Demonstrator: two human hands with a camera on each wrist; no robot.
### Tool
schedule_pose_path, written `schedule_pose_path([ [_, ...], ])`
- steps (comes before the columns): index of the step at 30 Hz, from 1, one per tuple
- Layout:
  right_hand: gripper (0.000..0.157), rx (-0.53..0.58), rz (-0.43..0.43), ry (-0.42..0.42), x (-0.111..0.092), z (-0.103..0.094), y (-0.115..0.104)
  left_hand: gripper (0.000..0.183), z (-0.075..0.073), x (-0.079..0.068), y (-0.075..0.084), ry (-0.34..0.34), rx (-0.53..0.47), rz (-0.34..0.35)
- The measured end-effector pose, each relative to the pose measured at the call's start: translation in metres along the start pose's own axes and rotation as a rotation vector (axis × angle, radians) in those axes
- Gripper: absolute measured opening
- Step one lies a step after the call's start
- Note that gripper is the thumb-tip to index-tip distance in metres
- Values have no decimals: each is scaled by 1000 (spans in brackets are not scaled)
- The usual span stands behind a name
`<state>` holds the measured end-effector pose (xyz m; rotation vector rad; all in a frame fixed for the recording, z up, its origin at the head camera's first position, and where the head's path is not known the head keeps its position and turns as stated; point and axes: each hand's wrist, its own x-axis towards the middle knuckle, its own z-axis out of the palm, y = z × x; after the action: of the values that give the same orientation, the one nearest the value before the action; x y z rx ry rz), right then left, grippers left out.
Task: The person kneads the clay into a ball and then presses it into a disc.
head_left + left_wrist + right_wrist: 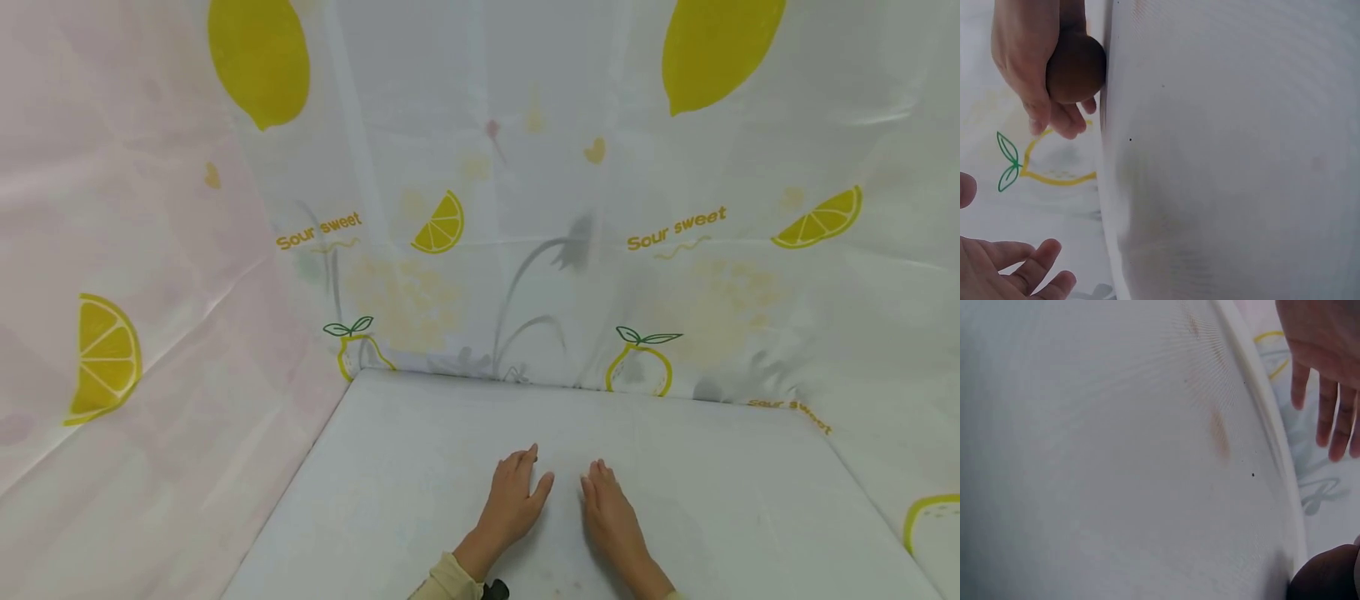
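Note:
My right hand [617,527] points forward and slightly left over the white table, back up, fingers close together. In the left wrist view a smooth, brown, round thing [1077,67] sits under its palm, close to the tabletop, with fingers showing past it. From the head view that hand hides it. The right wrist view catches a dark, rounded part of it [1325,578] in the lower corner. To the left, a short gap away, my left hand [512,498] holds nothing; its fingers are spread, thumb apart, palm toward the right hand.
The white tabletop [420,450] runs back to a hanging lemon-print sheet [465,308], with more sheeting [172,333] on the left and right. A small black object [496,590] shows by the left wrist. Faint brownish marks [1219,434] lie on the table surface.

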<state>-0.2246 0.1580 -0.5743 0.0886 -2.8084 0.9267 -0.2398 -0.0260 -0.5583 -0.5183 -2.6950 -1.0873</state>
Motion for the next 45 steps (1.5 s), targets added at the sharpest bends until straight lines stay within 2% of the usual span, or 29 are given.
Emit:
schedule_pose_path([
  [5,55,-87,9,-33,6,6,-2,59,1,0,0,2,-14,6],
  [12,51,-185,-7,-18,8,13,-6,58,3,-1,-1,20,-5,18],
  [18,49,-242,8,-7,9,17,-7,59,3,-2,-5,11,-30,-5],
  [22,49,-261,-1,7,11,21,-5,59,1,-2,-7,7,-49,-17],
  [30,50,-314,37,-7,15,24,-5,60,-1,-3,-10,16,-73,-35],
  [45,52,-325,15,35,17,29,-4,60,-4,-4,-16,39,-68,-38],
])
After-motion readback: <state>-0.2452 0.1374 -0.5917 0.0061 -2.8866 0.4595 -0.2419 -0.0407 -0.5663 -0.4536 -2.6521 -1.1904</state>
